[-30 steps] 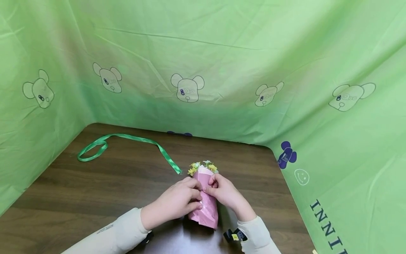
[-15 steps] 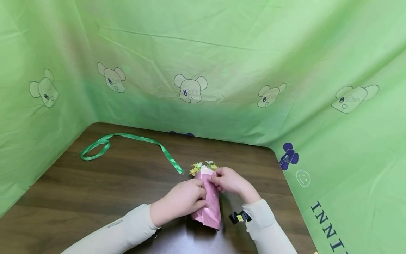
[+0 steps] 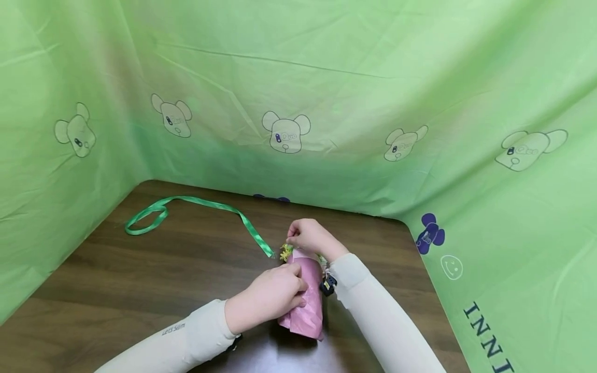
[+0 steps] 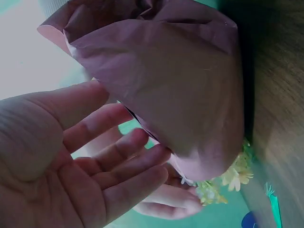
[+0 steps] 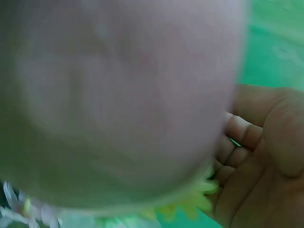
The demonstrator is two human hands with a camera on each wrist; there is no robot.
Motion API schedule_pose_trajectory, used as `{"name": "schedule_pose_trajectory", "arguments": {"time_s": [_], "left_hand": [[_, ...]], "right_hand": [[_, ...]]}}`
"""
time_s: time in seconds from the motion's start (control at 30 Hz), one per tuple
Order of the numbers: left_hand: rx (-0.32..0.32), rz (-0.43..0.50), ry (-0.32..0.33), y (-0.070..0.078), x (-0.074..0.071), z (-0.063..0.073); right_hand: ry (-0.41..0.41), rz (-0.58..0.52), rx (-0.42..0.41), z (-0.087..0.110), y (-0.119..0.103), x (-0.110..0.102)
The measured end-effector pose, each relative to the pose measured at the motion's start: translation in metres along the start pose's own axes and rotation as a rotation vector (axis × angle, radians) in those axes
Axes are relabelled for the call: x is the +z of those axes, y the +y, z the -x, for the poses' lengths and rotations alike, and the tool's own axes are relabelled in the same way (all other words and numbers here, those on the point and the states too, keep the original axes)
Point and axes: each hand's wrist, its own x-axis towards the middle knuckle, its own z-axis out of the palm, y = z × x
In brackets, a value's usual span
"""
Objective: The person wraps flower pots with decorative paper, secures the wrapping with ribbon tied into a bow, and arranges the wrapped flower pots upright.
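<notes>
Paper [image 3: 310, 290] already surrounds the flowers [image 3: 285, 253] on the table [image 3: 210, 248]; the ribbon [image 3: 256, 234] lies loose, not yet round it. I see the left hand [image 3: 272, 291] resting nearly straight fingers on the paper; whether the right hand [image 3: 313, 240], at the flowers, pinches any, I cannot tell.
</notes>
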Motion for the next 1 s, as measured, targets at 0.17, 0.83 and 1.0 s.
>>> {"name": "schedule_pose_trajectory", "arguments": {"time_s": [0.17, 0.83, 1.0], "left_hand": [[-0.011, -0.005, -0.019, -0.003, -0.003, 0.003], [-0.053, 0.034, 0.005, -0.006, -0.004, 0.008], [-0.044, 0.044, 0.008, -0.010, -0.001, 0.009]], "right_hand": [[-0.094, 0.016, 0.002, -0.016, -0.005, 0.008], [-0.209, 0.209, -0.009, -0.048, -0.019, -0.031], [-0.222, 0.144, -0.003, -0.039, -0.023, -0.034]]}}
